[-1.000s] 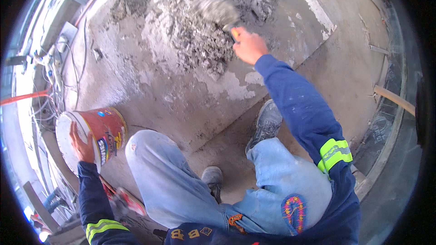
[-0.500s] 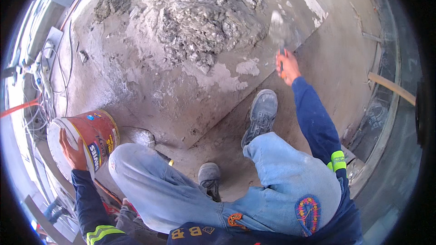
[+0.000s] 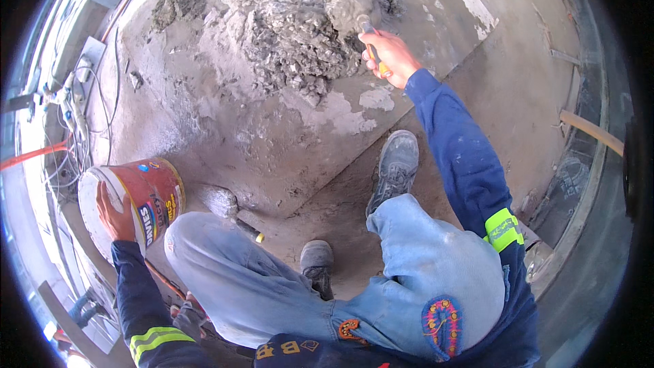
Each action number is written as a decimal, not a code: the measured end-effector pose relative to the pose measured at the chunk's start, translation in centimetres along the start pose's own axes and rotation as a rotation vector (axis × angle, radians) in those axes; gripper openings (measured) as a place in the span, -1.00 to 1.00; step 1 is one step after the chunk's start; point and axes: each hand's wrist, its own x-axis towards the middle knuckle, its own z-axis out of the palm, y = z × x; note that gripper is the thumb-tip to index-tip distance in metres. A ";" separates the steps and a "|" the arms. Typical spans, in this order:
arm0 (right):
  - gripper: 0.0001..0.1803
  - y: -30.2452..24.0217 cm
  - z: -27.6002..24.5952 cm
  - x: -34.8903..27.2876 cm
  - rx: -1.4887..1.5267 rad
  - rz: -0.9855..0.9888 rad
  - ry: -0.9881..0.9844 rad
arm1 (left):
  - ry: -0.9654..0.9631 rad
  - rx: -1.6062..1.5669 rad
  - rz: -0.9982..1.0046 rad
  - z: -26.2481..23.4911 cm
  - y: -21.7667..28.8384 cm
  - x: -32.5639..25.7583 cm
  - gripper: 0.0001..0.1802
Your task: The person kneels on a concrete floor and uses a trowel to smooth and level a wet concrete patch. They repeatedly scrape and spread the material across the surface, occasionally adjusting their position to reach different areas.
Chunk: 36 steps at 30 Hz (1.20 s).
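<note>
My right hand [image 3: 390,56] is closed round the orange-and-black handle of a trowel [image 3: 368,27]. Its blade is pressed into the right side of a heap of wet grey mortar [image 3: 293,24], and smeared mortar hides most of it. At the left, my left hand [image 3: 117,215] lies with fingers stretched out against the white end of a red paint bucket [image 3: 160,187]. The bucket leans over, and I cannot tell whether that white face is a lid or the base. Beside it, a mortar-coated tool [image 3: 219,201] with a yellow-tipped handle lies on the floor.
Tangled cables [image 3: 82,105] and an orange hose [image 3: 41,153] run along the left side. My shoes [image 3: 396,163] stand on a mortar-smeared board or floor sheet with a straight edge. A tan pipe [image 3: 591,129] sticks in from the right. Part of another person [image 3: 187,313] shows at the lower left.
My right hand has moved left with the trowel, from the board right of the mortar heap onto the heap's right side. My left hand stays against the bucket.
</note>
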 end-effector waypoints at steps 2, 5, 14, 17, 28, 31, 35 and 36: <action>-0.77 0.2 -0.3 0.1 -0.273 -0.175 0.139 | 0.012 0.006 0.016 0.4 0.2 0.3 -0.23; -0.69 2.4 0.5 0.4 -0.985 -0.587 0.442 | 0.015 0.022 0.022 0.8 0.6 0.4 -0.24; -0.61 -0.1 2.4 -2.0 -1.103 -0.740 0.347 | 0.017 0.012 -0.028 -0.3 -0.4 0.1 -0.26; -0.63 1.3 0.7 -2.3 -1.210 -0.635 0.248 | 0.000 0.035 0.013 -0.1 2.7 1.3 -0.25; -0.55 4.0 -12.2 -0.6 -1.308 -0.678 0.442 | -0.070 0.040 -0.043 0.8 0.0 0.1 -0.25; -0.50 1.6 -18.1 4.5 -1.198 -0.714 0.598 | -0.077 0.032 -0.052 0.7 0.2 0.4 -0.25; -0.61 -4.3 -19.5 10.5 -0.583 -0.082 0.482 | -0.070 0.023 -0.061 0.7 -0.6 -0.2 -0.27; -0.64 -4.1 -19.7 11.3 -0.536 -0.004 0.450 | -0.073 0.021 -0.063 0.9 -0.5 -0.1 -0.28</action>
